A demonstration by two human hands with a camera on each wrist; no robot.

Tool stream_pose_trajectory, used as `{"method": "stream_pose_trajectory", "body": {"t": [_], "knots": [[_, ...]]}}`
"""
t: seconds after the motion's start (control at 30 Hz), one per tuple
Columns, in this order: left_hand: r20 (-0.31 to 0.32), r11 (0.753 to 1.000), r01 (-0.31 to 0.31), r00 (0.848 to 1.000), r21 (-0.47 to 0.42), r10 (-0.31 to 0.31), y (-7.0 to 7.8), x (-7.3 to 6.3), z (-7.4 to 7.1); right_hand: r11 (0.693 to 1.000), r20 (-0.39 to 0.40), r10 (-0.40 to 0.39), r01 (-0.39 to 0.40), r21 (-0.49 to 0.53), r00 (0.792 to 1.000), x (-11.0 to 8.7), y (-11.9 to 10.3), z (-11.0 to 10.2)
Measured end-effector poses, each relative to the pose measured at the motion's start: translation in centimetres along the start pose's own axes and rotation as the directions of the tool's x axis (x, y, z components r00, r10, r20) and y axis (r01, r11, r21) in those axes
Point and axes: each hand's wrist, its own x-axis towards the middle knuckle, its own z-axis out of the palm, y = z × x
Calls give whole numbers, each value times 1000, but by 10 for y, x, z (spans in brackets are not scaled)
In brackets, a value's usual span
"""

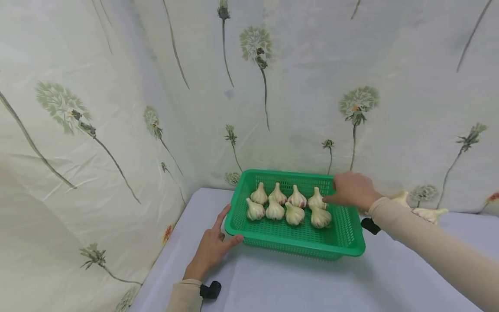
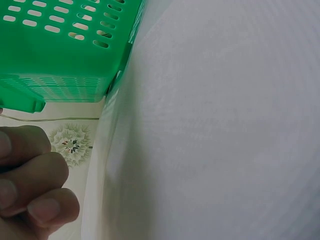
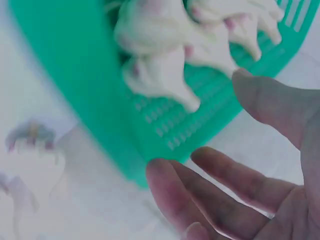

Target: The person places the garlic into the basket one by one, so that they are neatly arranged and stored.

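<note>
A green plastic basket (image 1: 288,242) with slotted walls holds several garlic bulbs (image 1: 295,214) in two rows, their stems pointing up or toward the back. At its front left corner is my left hand (image 1: 212,249), index finger stretched along the left side and thumb at the front. In the left wrist view its other fingers (image 2: 45,185) are curled, apart from the basket wall. My right hand (image 1: 352,189) reaches over the back right rim. The right wrist view shows its fingers spread, the thumb (image 3: 260,95) close to a garlic stem and nothing gripped.
More garlic bulbs (image 1: 429,214) lie on the white tablecloth (image 1: 280,286) right of the basket, partly behind the right forearm. A curtain printed with dandelions (image 1: 304,130) hangs behind the table and along its left side.
</note>
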Motion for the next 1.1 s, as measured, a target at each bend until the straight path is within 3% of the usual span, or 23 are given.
{"method": "stream_pose_trajectory", "body": {"t": [0.3,0.6,0.77,1.1], "knots": [[-3,1000,-10,1000,-2,10,-1,0,1,995,-34,99,-99,16,994,-22,60,-8],[-6,1000,-14,1000,6,14,-2,0,0,990,-49,136,-134,42,989,-44,119,14],[3,1000,-12,1000,1,12,-2,0,-2,983,-50,165,-160,94,985,-48,131,37],[1,1000,-12,1000,-22,12,-1,1,0,963,-94,214,-194,188,972,-45,130,76]]}}
